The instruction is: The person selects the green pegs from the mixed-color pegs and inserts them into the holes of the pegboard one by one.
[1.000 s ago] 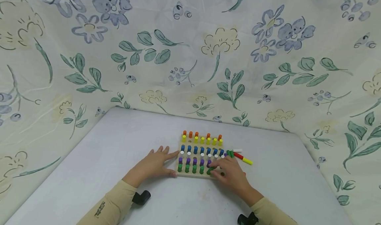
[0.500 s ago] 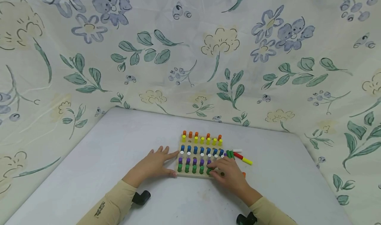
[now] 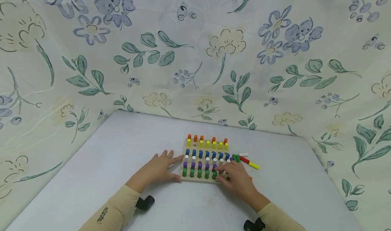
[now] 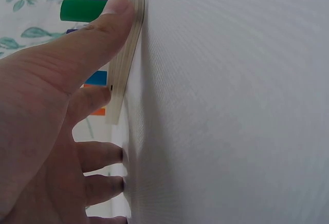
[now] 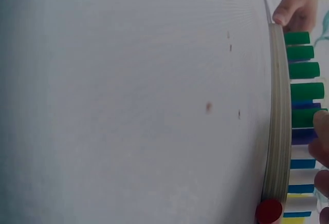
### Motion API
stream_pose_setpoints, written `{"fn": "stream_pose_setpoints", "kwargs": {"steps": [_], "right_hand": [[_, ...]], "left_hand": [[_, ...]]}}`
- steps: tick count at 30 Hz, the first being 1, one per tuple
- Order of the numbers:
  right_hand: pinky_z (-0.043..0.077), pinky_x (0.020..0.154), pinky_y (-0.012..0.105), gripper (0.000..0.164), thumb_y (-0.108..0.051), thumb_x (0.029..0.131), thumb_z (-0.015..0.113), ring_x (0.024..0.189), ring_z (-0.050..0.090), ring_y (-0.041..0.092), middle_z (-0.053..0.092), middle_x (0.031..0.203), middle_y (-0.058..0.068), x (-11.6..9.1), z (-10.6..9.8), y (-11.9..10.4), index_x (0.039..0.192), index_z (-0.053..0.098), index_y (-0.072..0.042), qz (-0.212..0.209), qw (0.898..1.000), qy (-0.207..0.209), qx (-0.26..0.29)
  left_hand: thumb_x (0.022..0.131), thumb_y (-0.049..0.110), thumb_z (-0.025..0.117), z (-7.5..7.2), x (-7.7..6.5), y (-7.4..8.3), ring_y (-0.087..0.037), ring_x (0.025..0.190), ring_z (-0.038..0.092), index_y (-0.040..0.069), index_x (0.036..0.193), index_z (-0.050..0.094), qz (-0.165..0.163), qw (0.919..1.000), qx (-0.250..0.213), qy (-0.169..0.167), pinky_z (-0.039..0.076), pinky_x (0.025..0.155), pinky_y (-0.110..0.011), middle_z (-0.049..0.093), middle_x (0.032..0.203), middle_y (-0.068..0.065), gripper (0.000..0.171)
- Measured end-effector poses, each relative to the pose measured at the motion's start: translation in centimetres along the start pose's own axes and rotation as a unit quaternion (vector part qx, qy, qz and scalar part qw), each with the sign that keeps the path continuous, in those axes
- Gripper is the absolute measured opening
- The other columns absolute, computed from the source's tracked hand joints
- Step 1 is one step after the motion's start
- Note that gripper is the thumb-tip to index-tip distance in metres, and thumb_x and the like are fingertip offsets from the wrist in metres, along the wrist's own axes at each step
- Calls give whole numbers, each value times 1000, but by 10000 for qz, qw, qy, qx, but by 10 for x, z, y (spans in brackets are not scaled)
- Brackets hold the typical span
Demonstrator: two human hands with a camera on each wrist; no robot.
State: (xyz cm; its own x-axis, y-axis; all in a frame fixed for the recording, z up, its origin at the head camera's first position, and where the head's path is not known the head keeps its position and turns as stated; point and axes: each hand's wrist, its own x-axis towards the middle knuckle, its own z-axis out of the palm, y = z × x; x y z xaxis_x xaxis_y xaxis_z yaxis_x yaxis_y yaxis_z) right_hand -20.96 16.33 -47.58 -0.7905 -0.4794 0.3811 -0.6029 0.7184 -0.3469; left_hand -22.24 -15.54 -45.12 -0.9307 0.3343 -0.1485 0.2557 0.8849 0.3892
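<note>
A wooden pegboard (image 3: pixel 195 180) stands on the table with rows of coloured pegs. My left hand (image 3: pixel 159 168) lies with fingers spread at its left side, thumb (image 4: pixel 118 8) pressed on the board's edge and index finger touching it farther back. My right hand (image 3: pixel 239 180) is over the board's front right part. Its thumb and index finger pinch the upper end of the fifth green peg (image 5: pixel 306 117), which stands upright in the front row. In the right wrist view a fingertip (image 5: pixel 322 126) covers part of that peg's end.
Right of the board lie loose pegs: green pegs (image 3: pixel 236 158), a red peg (image 3: pixel 244 159), a yellow peg (image 3: pixel 254 165) and a white peg (image 3: pixel 243 154). Another red peg (image 5: pixel 269 211) lies by the board's near edge. A bare hole (image 3: pixel 228 178) shows beside my right hand.
The fifth green peg, tilted between my right fingers a second ago, now stands upright. My right fingertips have shifted slightly right, showing more of it. My left hand has stayed still.
</note>
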Motion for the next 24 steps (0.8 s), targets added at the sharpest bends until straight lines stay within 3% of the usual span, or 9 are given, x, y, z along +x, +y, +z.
{"fn": "stream_pose_setpoints", "kwargs": {"steps": [24], "right_hand": [[50, 96, 44, 24, -28, 87, 83, 97, 62, 7, 71, 96, -14, -5, -8, 11, 110, 76, -23, 274, 9995, 148, 96]], "left_hand": [[77, 58, 82, 1, 1, -2, -50, 149, 23, 22, 153, 49, -6, 10000, 51, -21, 17, 118, -69, 35, 159, -27, 90]]}}
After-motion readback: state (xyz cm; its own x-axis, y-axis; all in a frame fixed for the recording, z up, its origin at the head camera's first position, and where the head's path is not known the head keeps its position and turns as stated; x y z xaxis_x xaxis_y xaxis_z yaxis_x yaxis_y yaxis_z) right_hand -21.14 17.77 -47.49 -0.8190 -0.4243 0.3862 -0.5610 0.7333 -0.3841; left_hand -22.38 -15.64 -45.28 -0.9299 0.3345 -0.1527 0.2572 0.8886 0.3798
